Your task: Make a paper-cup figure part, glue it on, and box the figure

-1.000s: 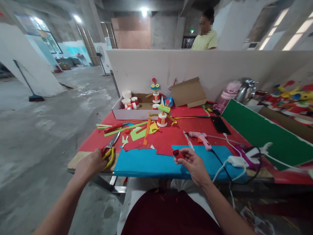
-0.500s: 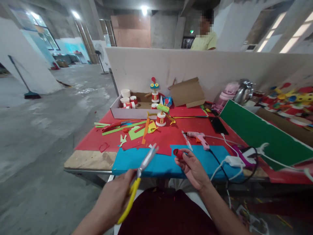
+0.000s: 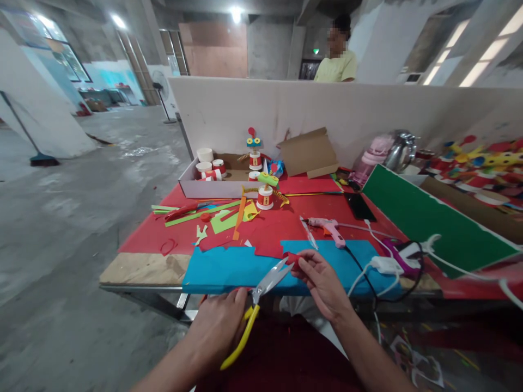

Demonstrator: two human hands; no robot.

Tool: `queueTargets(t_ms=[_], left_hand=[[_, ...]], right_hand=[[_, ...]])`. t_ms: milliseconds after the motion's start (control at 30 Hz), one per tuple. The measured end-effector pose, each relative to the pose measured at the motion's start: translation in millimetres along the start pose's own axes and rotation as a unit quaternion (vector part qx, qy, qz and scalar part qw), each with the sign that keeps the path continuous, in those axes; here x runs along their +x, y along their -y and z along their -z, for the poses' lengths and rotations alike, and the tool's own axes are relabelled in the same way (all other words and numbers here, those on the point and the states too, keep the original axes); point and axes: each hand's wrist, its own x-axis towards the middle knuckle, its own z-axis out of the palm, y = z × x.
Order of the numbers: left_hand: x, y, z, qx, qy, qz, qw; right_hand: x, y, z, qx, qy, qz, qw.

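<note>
My left hand is closed round the yellow handles of a pair of scissors, whose blades are parted and point up and right. The blade tips reach a small red paper roll; whether they touch it I cannot tell. Between the thumb and fingers of my right hand that roll is pinched. Below them lies a blue sheet along the table's front edge. Farther back stands a paper-cup figure with a green head and coiled arms.
Paper scraps lie on the red table cover. A pink glue gun, a phone and a power strip with cables are to the right. A box holds cups. Beyond the partition is a person.
The scissors have moved right and forward to the red paper roll, and their blades have opened. My right hand has shifted only slightly. The view has turned a little.
</note>
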Motion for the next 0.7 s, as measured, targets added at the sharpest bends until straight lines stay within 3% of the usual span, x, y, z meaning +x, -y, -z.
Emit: queueTargets(t_ms=[333,500,700], left_hand=[[0,1,5.7,0.009,0.023,-0.002,1.000],[3,4,0.0,-0.002,0.013,0.002,1.000],[4,5,-9.3,-0.031,0.051,-0.015,0.998]], right_hand=[[-2,-5,-6,-0.007,-0.018,0.001,1.000],[-2,-8,-5,-0.033,-0.035,0.029,0.998],[-2,-12,-6,-0.052,-0.041,0.083,0.994]])
